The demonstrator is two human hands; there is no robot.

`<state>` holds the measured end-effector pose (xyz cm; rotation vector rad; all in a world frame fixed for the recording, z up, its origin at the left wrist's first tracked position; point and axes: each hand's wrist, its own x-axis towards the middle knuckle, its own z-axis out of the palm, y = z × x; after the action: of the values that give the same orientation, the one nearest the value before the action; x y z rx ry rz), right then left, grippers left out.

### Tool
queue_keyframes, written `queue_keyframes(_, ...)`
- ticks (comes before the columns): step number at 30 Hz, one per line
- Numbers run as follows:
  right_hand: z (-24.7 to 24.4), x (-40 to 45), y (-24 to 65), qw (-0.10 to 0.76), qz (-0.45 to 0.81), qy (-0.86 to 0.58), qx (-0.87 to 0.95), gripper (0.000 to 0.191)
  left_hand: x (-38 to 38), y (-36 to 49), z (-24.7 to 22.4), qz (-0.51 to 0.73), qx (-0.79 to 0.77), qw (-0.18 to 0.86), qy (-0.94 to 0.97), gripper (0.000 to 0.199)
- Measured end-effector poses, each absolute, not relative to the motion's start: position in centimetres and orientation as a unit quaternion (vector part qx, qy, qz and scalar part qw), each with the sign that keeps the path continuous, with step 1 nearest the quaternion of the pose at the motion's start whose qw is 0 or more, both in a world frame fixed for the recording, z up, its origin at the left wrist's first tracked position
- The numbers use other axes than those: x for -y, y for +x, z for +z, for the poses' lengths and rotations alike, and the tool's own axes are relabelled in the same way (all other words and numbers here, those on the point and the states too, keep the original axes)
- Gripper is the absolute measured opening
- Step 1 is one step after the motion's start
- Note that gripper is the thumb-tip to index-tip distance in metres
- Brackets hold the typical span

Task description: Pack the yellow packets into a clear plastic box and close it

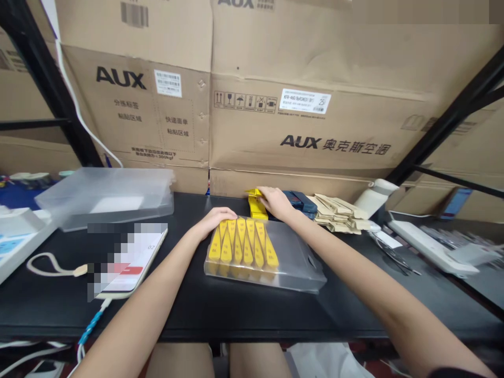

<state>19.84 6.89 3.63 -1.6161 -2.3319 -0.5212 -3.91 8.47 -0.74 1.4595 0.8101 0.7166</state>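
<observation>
A clear plastic box (293,257) lies on the black table in front of me, with a row of yellow packets (244,248) filling its left part. My left hand (216,219) is at the box's far left corner, its fingers bent over the edge by the first packets. Behind the box, my right hand (274,201) reaches over and closes on a yellow packet (258,210) from a small pile there. Its fingertips are partly hidden. Just right of that hand sit dark blue packets (301,203), then a stack of beige packets (338,214).
At left are a phone (136,262) on a cable and another clear plastic case (106,199). A white bottle (376,197) leans at the back right near a white power strip (429,247). Large cardboard boxes (248,131) form a wall behind the table.
</observation>
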Motion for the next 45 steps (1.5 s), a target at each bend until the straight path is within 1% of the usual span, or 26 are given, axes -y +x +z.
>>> queue_keyframes(1, 3.8, -6.2, 20.2, 0.163, -0.178, -0.552, 0.798, 0.034, -8.4, -3.9, -0.7, 0.312, -0.353, 0.615, 0.632, 0.017)
queue_keyframes(4, 3.7, -3.3, 21.8, 0.353, -0.157, -0.519, 0.762, 0.034, -8.3, -3.8, -0.5, 0.314, -0.354, 0.612, 0.633, 0.017)
queue_keyframes(7, 2.8, 0.0, 24.1, 0.507, -0.142, -0.565, 0.636, 0.034, -8.0, -3.8, -0.2, 0.319, -0.355, 0.612, 0.630, 0.016)
queue_keyframes(10, 1.5, 2.0, 26.3, 0.598, -0.093, -0.592, 0.533, 0.034, -7.6, -3.8, 0.1, 0.326, -0.360, 0.613, 0.624, 0.015)
queue_keyframes(12, 0.7, 2.6, 27.4, 0.651, -0.024, -0.597, 0.468, 0.036, -7.6, -3.8, 0.1, 0.328, -0.362, 0.613, 0.621, 0.014)
queue_keyframes(14, 0.3, 2.7, 28.0, 0.688, 0.040, -0.588, 0.424, 0.039, -7.8, -3.8, -0.2, 0.326, -0.360, 0.614, 0.622, 0.015)
queue_keyframes(18, 0.1, 2.6, 28.3, 0.713, 0.074, -0.570, 0.402, 0.039, -8.4, -3.7, -0.8, 0.320, -0.356, 0.619, 0.622, 0.017)
queue_keyframes(24, 0.0, 2.7, 28.3, 0.692, 0.068, -0.569, 0.438, 0.036, -8.6, -3.7, -0.9, 0.318, -0.356, 0.618, 0.624, 0.016)
queue_keyframes(28, -0.2, 2.8, 28.0, 0.688, 0.051, -0.568, 0.450, 0.041, -8.5, -3.6, -0.8, 0.317, -0.359, 0.620, 0.621, 0.017)
queue_keyframes(32, -0.3, 2.9, 27.8, 0.692, 0.064, -0.561, 0.450, 0.044, -8.4, -3.7, -0.8, 0.315, -0.359, 0.626, 0.617, 0.018)
queue_keyframes(35, -0.4, 2.8, 27.9, 0.715, 0.092, -0.543, 0.432, 0.041, -8.3, -3.7, -0.6, 0.311, -0.361, 0.628, 0.615, 0.018)
queue_keyframes(41, -0.1, 2.4, 28.3, 0.757, 0.198, -0.488, 0.386, 0.033, -8.2, -3.6, -0.4, 0.314, -0.365, 0.626, 0.613, 0.018)
queue_keyframes(45, 0.1, 2.4, 28.4, 0.768, 0.211, -0.475, 0.374, 0.028, -8.3, -3.6, -0.6, 0.317, -0.362, 0.622, 0.618, 0.018)
